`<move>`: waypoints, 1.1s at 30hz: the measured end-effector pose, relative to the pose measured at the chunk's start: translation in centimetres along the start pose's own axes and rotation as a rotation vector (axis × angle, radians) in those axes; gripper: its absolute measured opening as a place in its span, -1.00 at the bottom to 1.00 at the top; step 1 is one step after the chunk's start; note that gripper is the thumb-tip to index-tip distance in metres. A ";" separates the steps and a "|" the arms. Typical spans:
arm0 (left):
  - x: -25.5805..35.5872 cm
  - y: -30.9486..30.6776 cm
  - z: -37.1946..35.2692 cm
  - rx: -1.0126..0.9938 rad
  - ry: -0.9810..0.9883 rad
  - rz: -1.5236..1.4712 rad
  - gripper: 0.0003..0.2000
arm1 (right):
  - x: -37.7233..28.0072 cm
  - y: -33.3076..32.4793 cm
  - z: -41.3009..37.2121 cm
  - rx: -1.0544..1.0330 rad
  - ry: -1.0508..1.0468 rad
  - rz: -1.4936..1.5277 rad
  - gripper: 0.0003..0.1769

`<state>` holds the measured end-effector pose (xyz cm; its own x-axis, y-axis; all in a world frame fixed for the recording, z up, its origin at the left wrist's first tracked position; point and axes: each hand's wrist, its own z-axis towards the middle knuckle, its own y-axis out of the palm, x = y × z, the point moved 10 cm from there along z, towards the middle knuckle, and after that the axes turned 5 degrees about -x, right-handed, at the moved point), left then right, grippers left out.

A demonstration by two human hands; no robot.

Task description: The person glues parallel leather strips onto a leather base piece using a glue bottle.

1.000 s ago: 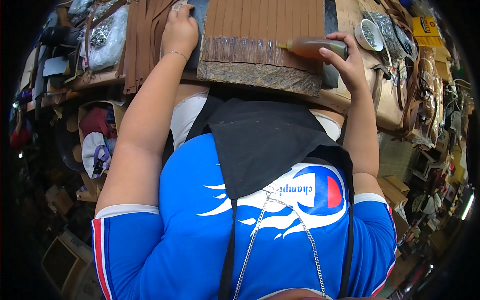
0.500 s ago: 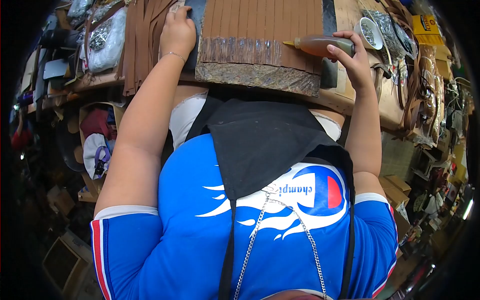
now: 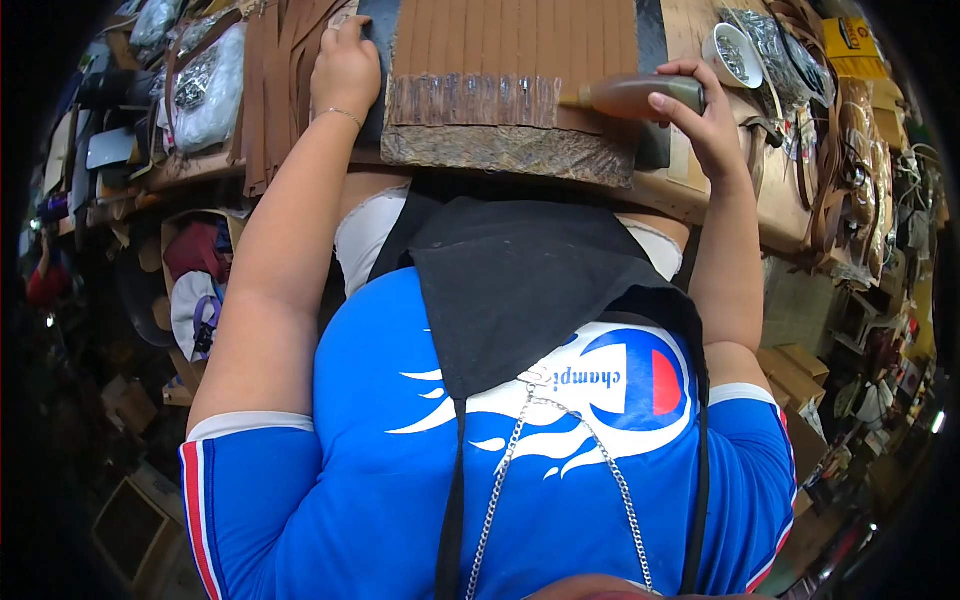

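Brown strips (image 3: 510, 45) lie side by side on a board (image 3: 500, 150) whose near edge is rough and stained. A shiny, wet-looking band crosses the near ends of the strips from the left. My right hand (image 3: 700, 105) is wrapped round a bottle of brown liquid (image 3: 640, 97), held nearly level. Its narrow tip points left and is at the right end of the shiny band. My left hand (image 3: 347, 65) rests at the board's left side on a dark surface, its fingers curled; what they may hold is hidden.
More brown strips (image 3: 275, 90) hang over the table edge on the left, beside a plastic bag (image 3: 210, 90). On the right are a white cup (image 3: 732, 55) of small metal pieces, a yellow box (image 3: 853, 42) and plastic-wrapped strips (image 3: 858, 160).
The bottle tip has moved slightly left and nearer to me, down to the strips. The board and my left hand appear shifted a little left in view.
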<state>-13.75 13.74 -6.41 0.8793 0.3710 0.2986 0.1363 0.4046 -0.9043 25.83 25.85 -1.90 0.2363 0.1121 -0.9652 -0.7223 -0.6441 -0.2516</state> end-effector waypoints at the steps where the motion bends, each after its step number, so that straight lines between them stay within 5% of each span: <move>1: 0.0 -0.1 0.0 0.000 -0.002 0.001 -0.70 | 0.3 -0.5 0.2 0.045 -0.005 0.025 -0.53; 10: 0.0 0.0 0.1 -0.011 -0.009 0.016 -0.70 | 0.2 -0.1 -0.4 -0.089 -0.081 -0.198 -0.52; 16: -0.1 0.0 0.1 -0.023 -0.024 0.012 -0.69 | 0.7 -0.9 0.1 0.082 -0.004 -0.057 -0.52; 22: -0.1 0.2 0.1 -0.033 -0.018 0.013 -0.68 | 0.4 -0.5 -0.7 -0.043 -0.041 -0.085 -0.52; 33: 0.0 0.0 0.1 -0.022 -0.017 0.016 -0.69 | 0.7 -1.1 -0.4 0.035 -0.010 -0.031 -0.53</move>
<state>-13.82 13.81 -6.37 0.8736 0.3914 0.2893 0.1326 0.3805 -0.9152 27.03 26.38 -2.23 0.2528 0.1393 -0.9575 -0.7370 -0.6134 -0.2838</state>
